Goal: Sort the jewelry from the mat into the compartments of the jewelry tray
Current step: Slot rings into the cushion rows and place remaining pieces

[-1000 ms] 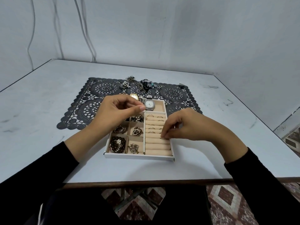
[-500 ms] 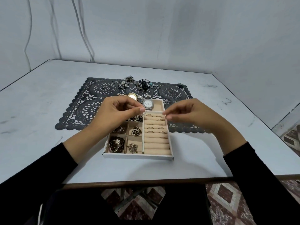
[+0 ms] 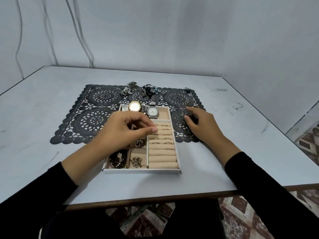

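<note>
The white jewelry tray [image 3: 141,171] lies near the table's front, partly on the black lace mat [image 3: 93,121]. Its beige ring rolls [image 3: 162,153] hold several rings. A gold watch [image 3: 135,106] and a silver watch [image 3: 152,112] lie in the far compartments, and brooches [image 3: 136,161] fill the left ones. My left hand [image 3: 126,133] hovers over the tray and pinches what looks like a small ring at the rolls' left edge. My right hand [image 3: 200,125] rests on the mat right of the tray, fingers loosely curled, nothing visible in it. Loose jewelry [image 3: 143,88] lies on the far mat.
A few thin rings [image 3: 114,88] lie at the mat's far left and a small dark piece [image 3: 188,90] at its far right corner. The grey table [image 3: 241,135] ends at walls behind and to the right. Patterned floor shows beyond the near edge.
My right hand lifted off the ring rolls, rose toward my left hand, then moved right onto the mat. My left hand dropped slightly toward the rolls, keeping its pinch.
</note>
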`<state>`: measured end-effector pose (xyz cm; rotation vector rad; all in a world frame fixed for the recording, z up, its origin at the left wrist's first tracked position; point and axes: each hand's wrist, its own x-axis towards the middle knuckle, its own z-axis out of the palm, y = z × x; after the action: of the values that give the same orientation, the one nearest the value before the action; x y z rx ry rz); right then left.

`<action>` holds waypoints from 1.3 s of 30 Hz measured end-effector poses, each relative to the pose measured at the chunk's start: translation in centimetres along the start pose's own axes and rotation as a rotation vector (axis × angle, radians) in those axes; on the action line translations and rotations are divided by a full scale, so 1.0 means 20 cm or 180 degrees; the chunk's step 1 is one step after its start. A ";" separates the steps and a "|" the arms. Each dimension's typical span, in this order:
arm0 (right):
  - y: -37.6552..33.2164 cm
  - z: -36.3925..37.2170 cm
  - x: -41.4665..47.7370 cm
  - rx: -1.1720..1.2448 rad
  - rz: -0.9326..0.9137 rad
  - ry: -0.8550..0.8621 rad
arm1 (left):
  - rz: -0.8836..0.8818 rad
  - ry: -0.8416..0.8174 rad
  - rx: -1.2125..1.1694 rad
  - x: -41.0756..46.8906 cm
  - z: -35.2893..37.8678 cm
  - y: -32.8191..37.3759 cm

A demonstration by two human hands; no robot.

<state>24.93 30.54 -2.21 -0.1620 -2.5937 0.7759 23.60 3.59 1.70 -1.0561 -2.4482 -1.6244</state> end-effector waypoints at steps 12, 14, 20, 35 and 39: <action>-0.01 0.01 -0.01 -0.0273 -0.0091 -0.0185 | 0.0463 -0.0588 0.0366 0.00 0.01 -0.01; -0.01 0.01 -0.01 -0.0269 -0.0096 -0.0182 | 0.0583 -0.0685 0.0451 0.00 0.01 -0.02; -0.02 0.01 -0.02 -0.0257 -0.0052 -0.0201 | 0.0884 -0.0861 0.0665 0.00 0.02 -0.03; -0.03 0.00 -0.02 -0.0289 -0.0105 -0.0219 | 0.0829 -0.1160 0.0744 0.02 -0.01 -0.04; -0.02 0.00 -0.02 -0.0300 -0.0149 -0.0225 | 0.0733 -0.1172 0.0644 0.02 -0.02 -0.04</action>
<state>25.26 30.08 -2.06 -0.1029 -2.6922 0.6544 22.67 3.33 1.28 -1.6509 -2.5059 -1.1741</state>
